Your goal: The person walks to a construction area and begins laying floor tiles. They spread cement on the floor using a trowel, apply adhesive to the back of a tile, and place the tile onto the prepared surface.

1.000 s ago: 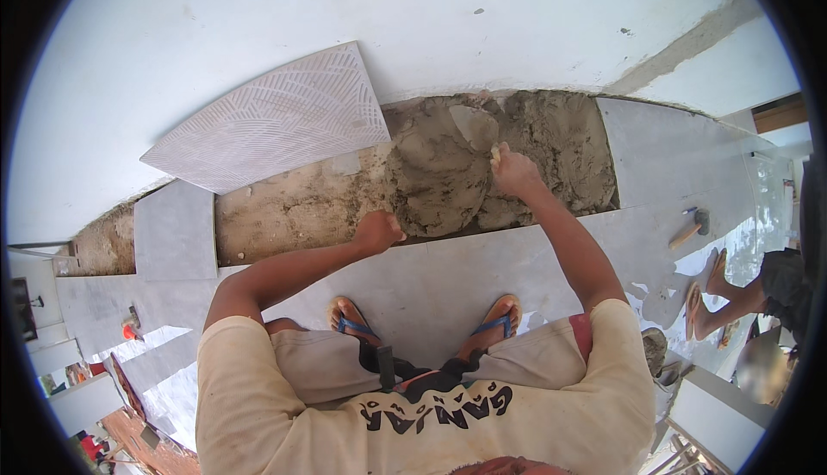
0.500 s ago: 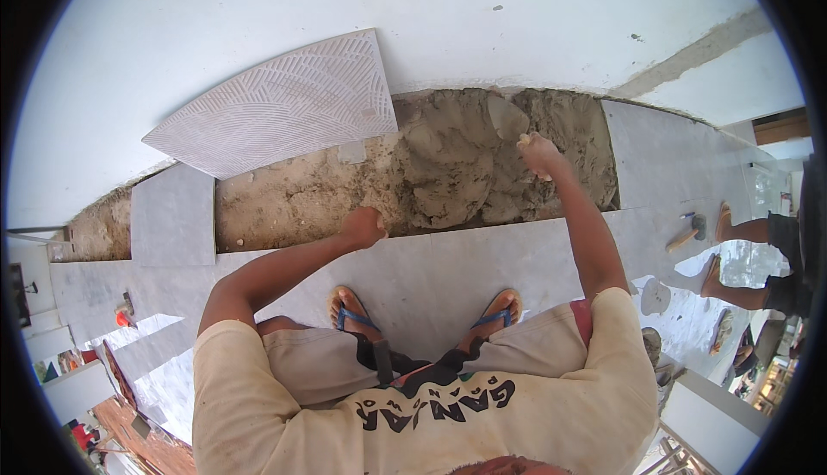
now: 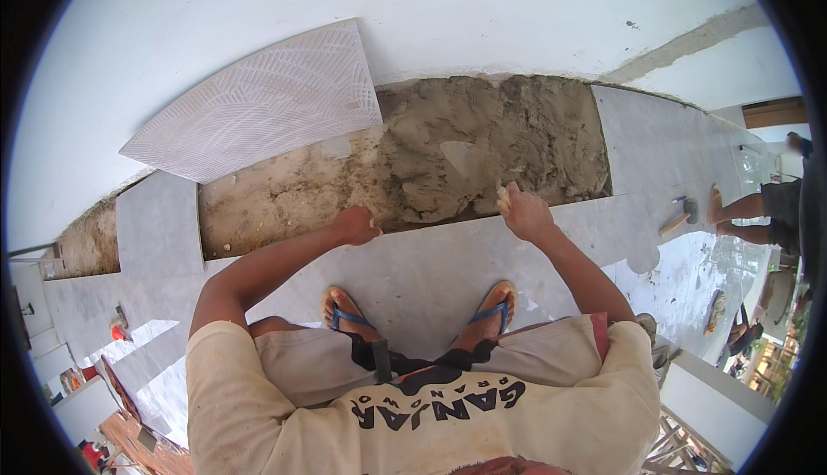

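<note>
One bare right hand is gripping the pale handle of a grey metal trowel, and its flat blade is lying on wet, lumpy, grey-brown mortar. The bare left hand is hanging in a loose fist near rough brown dirt; I cannot tell if it is holding anything. One big, pale, ridged tile is leaning on the white wall.

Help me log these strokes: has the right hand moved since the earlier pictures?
Yes: judged against the white wall, the right hand has moved away from it, toward the grey tiles underfoot.
</note>
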Available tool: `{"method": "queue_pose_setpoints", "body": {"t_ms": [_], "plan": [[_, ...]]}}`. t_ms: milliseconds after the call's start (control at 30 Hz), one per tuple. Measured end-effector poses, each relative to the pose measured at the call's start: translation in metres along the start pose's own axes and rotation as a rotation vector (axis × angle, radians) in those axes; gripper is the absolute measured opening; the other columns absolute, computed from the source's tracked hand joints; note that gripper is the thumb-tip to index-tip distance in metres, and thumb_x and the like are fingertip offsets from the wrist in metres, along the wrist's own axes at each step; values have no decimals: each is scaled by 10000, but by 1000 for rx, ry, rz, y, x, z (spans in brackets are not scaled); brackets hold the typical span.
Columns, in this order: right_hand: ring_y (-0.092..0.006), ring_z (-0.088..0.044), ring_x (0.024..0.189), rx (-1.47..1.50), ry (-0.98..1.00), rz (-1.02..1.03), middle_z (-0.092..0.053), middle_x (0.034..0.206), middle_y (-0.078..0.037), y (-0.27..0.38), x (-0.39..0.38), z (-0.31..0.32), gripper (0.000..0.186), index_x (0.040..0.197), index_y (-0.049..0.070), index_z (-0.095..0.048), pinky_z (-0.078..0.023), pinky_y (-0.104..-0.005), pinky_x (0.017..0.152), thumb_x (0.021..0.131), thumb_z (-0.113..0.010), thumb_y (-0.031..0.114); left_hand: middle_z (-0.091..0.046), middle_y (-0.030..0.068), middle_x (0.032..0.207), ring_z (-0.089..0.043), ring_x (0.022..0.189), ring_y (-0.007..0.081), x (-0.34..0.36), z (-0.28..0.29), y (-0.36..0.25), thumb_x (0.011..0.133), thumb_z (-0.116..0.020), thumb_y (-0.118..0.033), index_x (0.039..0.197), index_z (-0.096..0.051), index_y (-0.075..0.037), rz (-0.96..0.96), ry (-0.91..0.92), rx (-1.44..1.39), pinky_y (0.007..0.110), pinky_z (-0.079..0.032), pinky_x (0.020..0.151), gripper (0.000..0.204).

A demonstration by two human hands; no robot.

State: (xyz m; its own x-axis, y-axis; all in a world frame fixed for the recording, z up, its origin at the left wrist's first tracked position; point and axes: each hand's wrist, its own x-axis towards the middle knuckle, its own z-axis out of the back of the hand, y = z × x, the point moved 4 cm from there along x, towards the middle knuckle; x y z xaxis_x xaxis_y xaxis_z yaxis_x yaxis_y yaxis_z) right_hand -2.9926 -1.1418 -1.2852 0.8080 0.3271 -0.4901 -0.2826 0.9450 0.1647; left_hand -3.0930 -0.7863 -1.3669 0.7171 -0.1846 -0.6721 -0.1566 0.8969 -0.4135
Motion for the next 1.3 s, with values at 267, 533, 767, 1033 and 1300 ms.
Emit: {"method": "queue_pose_setpoints", "body": {"t_ms": [267, 533, 767, 1033, 1300], "plan": [[-456, -630, 990, 47, -170, -116, -663, 1002, -279, -43, 105, 50, 441, 1181, -3, -461, -490, -563, 841, 972, -492, 384, -689, 237, 889, -662, 906, 410, 1, 2, -23, 803, -686, -445, 818, -714, -2, -100, 22, 58, 479, -522, 805, 443], [-441, -620, 1056, 135, -168, -201, -654, 1085, -276, -49, 122, 54, 484, 1189, -14, -503, -484, -540, 912, 953, -469, 407, -695, 200, 860, -637, 843, 379, -66, -43, -73, 849, -609, -557, 875, -729, -22, -388, 553, -24, 449, -485, 791, 549], [-429, -646, 1011, 263, -188, -337, -661, 1072, -274, -86, 132, 55, 541, 1240, -44, -487, -508, -520, 893, 949, -466, 412, -649, 224, 1044, -619, 933, 352, -155, -94, -119, 918, -597, -300, 1092, -619, 31, -874, 1264, -327, 431, -470, 831, 375], [-359, -699, 796, 512, -53, -434, -691, 964, -240, -97, 80, 49, 469, 1087, -53, -614, -553, -454, 752, 908, -472, 356, -603, 228, 946, -613, 889, 384, -167, -139, -87, 912, -597, -172, 1090, -565, 14, -1252, 1133, -526, 411, -484, 750, 260], [-200, -587, 535, 908, 99, -253, -560, 662, -79, -67, 60, 36, 416, 972, -17, -564, -482, -381, 467, 933, -552, 397, -607, 229, 769, -596, 736, 400, -164, -103, -107, 972, -542, -301, 904, -625, 22, -1204, 1156, -83, 447, -444, 653, 340]]}}
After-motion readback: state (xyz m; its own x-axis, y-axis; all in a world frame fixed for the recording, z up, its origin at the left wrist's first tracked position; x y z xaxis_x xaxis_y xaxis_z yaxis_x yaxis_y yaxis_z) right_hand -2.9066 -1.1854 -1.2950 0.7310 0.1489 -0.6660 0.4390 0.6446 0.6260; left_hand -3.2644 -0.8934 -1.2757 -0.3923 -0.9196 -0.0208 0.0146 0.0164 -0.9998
